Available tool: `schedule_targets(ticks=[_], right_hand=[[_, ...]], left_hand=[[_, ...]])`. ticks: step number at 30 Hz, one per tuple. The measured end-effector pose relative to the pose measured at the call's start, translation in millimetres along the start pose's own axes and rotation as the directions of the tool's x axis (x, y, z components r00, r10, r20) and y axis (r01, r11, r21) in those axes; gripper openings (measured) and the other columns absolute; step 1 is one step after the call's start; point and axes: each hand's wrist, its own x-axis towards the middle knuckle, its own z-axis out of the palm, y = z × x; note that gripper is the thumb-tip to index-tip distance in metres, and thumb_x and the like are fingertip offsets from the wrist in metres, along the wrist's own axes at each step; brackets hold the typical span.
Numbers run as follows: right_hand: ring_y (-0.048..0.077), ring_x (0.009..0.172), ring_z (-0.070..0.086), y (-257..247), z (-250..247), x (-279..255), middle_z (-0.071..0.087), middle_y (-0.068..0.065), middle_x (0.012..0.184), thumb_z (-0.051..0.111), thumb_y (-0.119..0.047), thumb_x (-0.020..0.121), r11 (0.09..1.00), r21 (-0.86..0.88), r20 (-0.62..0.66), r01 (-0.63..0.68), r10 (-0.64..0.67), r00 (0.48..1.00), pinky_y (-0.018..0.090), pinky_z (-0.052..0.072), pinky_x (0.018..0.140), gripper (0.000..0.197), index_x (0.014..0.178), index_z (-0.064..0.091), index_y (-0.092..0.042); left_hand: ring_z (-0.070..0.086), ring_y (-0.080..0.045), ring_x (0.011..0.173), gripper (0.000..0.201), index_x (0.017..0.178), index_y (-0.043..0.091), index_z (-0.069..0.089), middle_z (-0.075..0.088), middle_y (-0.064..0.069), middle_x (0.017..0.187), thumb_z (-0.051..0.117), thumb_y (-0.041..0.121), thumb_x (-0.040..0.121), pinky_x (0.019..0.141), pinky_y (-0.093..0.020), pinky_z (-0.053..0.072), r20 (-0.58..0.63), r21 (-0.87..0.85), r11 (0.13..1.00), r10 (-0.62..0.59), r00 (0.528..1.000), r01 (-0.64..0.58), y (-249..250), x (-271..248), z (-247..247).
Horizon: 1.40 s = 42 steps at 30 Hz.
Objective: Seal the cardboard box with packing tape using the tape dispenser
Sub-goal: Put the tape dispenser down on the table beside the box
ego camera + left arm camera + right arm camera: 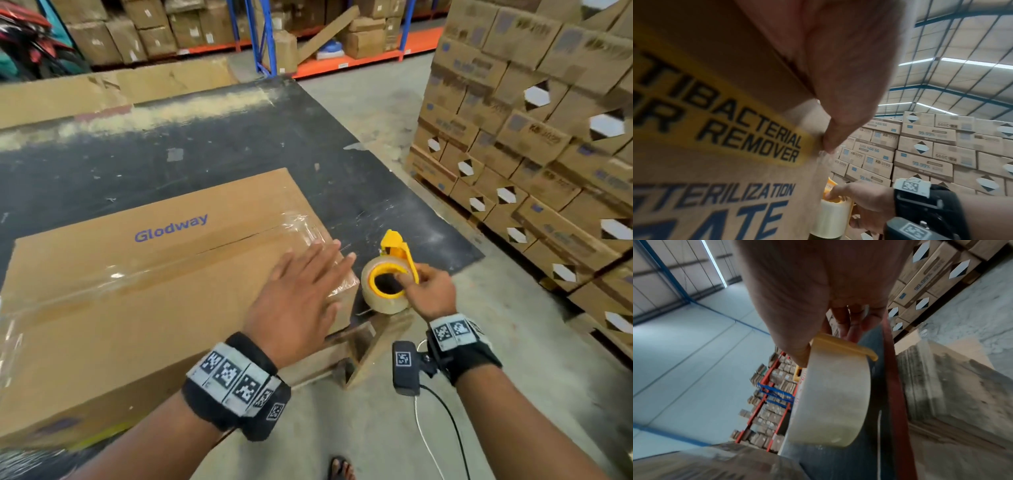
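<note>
A large brown cardboard box printed "Glodway" lies on a dark platform. Clear tape runs along its top seam and over the right end. My left hand lies flat with straight fingers on the box's right top edge, over the tape end; the left wrist view shows its fingers against the box side. Just right of the box, my right hand grips the yellow tape dispenser with its clear tape roll, thumb on the roll's side.
Stacked cartons on a pallet stand close on the right. Blue and orange shelving with boxes fills the back. A flat cardboard sheet lies behind the platform. A wooden pallet block sits below the dispenser, and a cable hangs from my right wrist.
</note>
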Motion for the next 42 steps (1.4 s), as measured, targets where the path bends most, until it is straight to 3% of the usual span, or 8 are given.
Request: schedule_targets(ticks=[10,13,17,23,27,29,33,42], right_hand=[[0.030,0.101,0.069,-13,18,47,0.077,0.010,0.099,0.071,-0.036,0.077,0.992,-0.123,0.172,-0.013,0.034,0.985,0.029,0.046,0.079,0.038,0.108,0.077,-0.015],[0.029,0.114,0.062,-14,14,48,0.068,0.010,0.117,0.074,-0.050,0.069,0.985,-0.170,0.178,-0.002,0.032,0.983,0.036,0.050,0.093,0.070,0.131,0.063,-0.019],[0.022,0.114,0.058,-39,-3,25,0.050,0.003,0.126,0.068,-0.058,0.070,0.972,-0.101,0.042,0.213,-0.209,0.977,0.037,0.050,0.093,0.075,0.138,0.049,-0.030],[0.010,0.128,0.048,-103,-10,-50,0.046,-0.009,0.142,0.056,-0.051,0.087,0.765,0.057,0.161,0.641,-0.641,0.750,0.035,0.044,0.104,0.057,0.139,0.049,-0.029],[0.009,0.140,0.036,-124,9,-83,0.027,-0.015,0.158,0.043,-0.060,0.090,0.643,-0.065,0.301,0.763,-0.716,0.630,0.035,0.037,0.110,0.063,0.148,0.039,-0.036],[0.012,0.140,0.040,-129,18,-90,0.024,-0.016,0.159,0.037,-0.065,0.089,0.640,-0.130,0.353,0.758,-0.684,0.638,0.036,0.043,0.106,0.065,0.148,0.039,-0.037],[0.017,0.131,0.052,-140,28,-98,0.028,-0.016,0.158,0.029,-0.068,0.084,0.624,-0.264,0.365,0.735,-0.641,0.675,0.036,0.052,0.089,0.069,0.145,0.043,-0.038],[0.016,0.132,0.051,-155,36,-119,0.021,-0.020,0.160,0.037,-0.060,0.091,0.639,-0.323,0.397,0.699,-0.579,0.713,0.038,0.052,0.086,0.060,0.148,0.036,-0.041]], left_hand=[[0.007,-0.010,0.160,0.071,0.160,0.040,0.019,0.014,0.011,0.172,0.049,0.045,0.095,0.127,-0.048,0.019,0.027,-0.067,0.996,-0.050,0.998,0.051,3,1,-2],[0.017,-0.005,0.157,0.069,0.153,0.038,0.038,0.032,0.013,0.166,0.063,0.048,0.089,0.125,-0.046,0.024,-0.063,-0.286,0.955,-0.105,0.992,0.083,6,-3,-10],[0.037,-0.008,0.149,0.054,0.139,0.032,0.059,0.053,0.014,0.147,0.073,0.043,0.088,0.119,-0.045,0.034,-0.247,-0.471,0.876,-0.243,0.938,0.103,-2,-33,-28],[0.042,-0.012,0.143,0.045,0.133,0.036,0.062,0.054,0.015,0.143,0.061,0.051,0.090,0.117,-0.053,0.036,-0.327,-0.355,0.845,-0.513,0.793,0.400,-62,-138,-64],[0.031,-0.030,0.151,0.063,0.144,0.037,0.053,0.044,0.001,0.158,0.038,0.068,0.092,0.121,-0.058,0.026,-0.295,-0.145,0.683,-0.720,0.628,0.716,-112,-216,-71],[0.021,-0.033,0.156,0.076,0.153,0.041,0.038,0.030,0.002,0.167,0.024,0.079,0.089,0.124,-0.058,0.021,-0.198,-0.121,0.616,-0.783,0.589,0.778,-127,-239,-67],[0.028,-0.021,0.154,0.080,0.159,0.040,0.022,0.010,0.009,0.172,0.018,0.079,0.090,0.123,-0.050,0.029,-0.118,-0.206,0.637,-0.770,0.627,0.743,-136,-255,-59],[0.047,-0.026,0.140,0.072,0.156,0.044,0.026,0.020,0.008,0.169,0.020,0.077,0.093,0.102,-0.044,0.052,-0.165,-0.180,0.627,-0.779,0.605,0.758,-155,-271,-53]])
